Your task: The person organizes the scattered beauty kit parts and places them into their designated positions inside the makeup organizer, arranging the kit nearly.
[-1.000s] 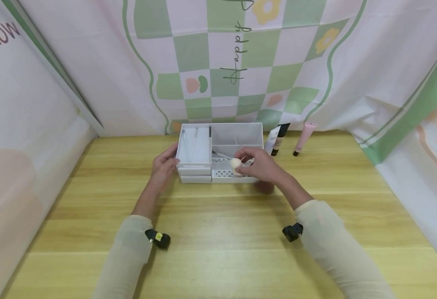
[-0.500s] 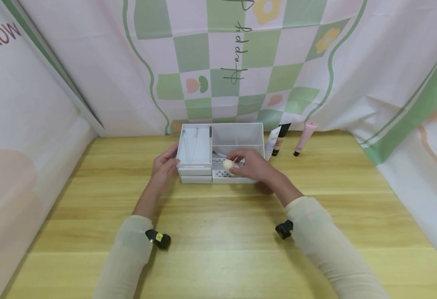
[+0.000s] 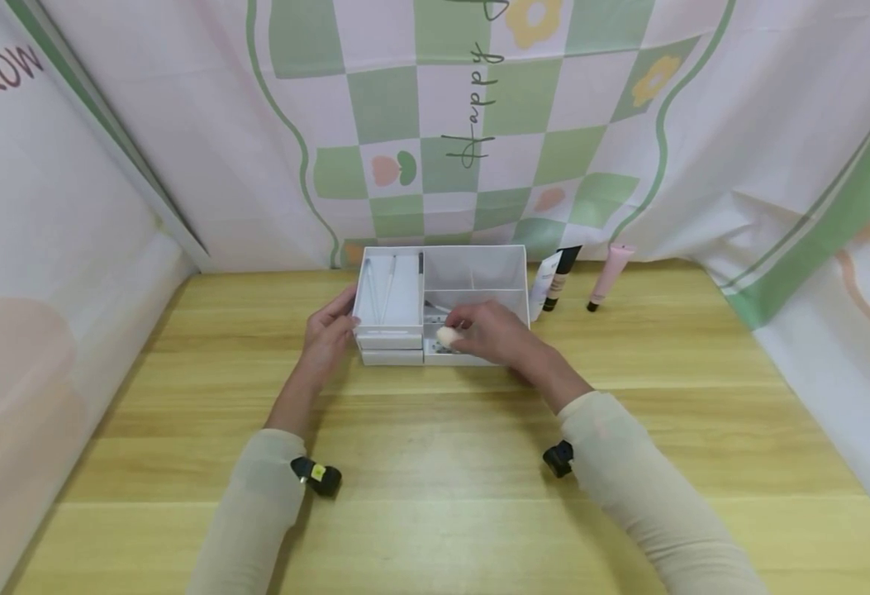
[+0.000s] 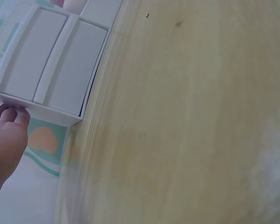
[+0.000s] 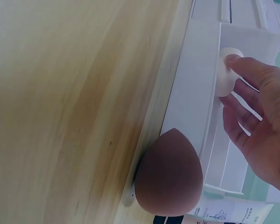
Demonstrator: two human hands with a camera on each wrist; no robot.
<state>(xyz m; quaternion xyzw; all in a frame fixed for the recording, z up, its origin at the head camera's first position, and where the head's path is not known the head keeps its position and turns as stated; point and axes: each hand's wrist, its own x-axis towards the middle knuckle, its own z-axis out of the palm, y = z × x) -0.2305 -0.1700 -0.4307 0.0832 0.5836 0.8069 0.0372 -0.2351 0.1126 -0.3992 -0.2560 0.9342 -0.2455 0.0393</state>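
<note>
A white desktop organizer [image 3: 392,358] with drawers on its left and compartments on its right stands against the back curtain. My right hand [image 3: 497,332] pinches a cream makeup sponge [image 3: 446,336] low over the front right compartment. The right wrist view has the thumb on the pale sponge [image 5: 227,81] and fingers behind it, inside the compartment's front wall. Below that hand, a brown egg-shaped makeup sponge [image 5: 170,175] sits just in front of the organizer; the head view hides it behind the hand. My left hand [image 3: 328,330] rests against the organizer's left side, fingertips [image 4: 22,112] at its wall.
Right of the organizer stand a white tube [image 3: 544,285] and a black-and-beige tube [image 3: 559,281]. A pink tube [image 3: 611,277] is farther right. Thin sticks [image 3: 388,289] lie in the organizer's top left tray. Wooden tabletop [image 3: 435,463] spreads in front.
My right hand has moved left and slightly down with the cream sponge, lower into the front compartment. The left hand has stayed at the organizer's side.
</note>
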